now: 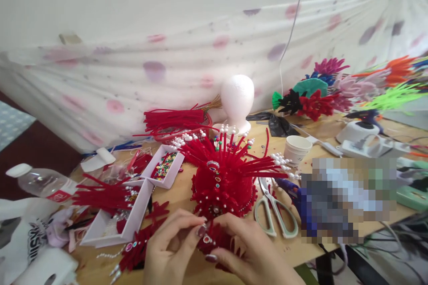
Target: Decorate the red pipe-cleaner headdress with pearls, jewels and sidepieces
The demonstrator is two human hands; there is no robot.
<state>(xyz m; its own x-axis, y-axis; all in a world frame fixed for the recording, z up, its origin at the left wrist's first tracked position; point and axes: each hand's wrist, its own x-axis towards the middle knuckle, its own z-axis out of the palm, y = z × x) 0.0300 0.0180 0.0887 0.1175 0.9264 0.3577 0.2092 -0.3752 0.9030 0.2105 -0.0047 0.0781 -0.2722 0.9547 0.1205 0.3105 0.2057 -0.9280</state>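
My left hand [174, 245] is closed in a pinch, thumb and index fingertips together. Whatever small thing lies between them is too small to name. My right hand [250, 245] grips a fuzzy red ornament [220, 236] with a ringed gem on it, right beside my left fingertips. Just beyond both hands stands a red chenille headdress [230, 187], with gems down its middle, pearls along its edge and bead-tipped stems fanning out. By my left wrist lies another red chenille piece [133, 251] with gems and white beads.
Scissors [276, 209] and a blue glue gun [294, 191] lie on the right. White boxes [137, 213] of gems and beads, plus a plastic bottle [43, 182], are on the left. Behind stand a white foam head [237, 98], a paper cup [297, 149] and chenille flowers [317, 102].
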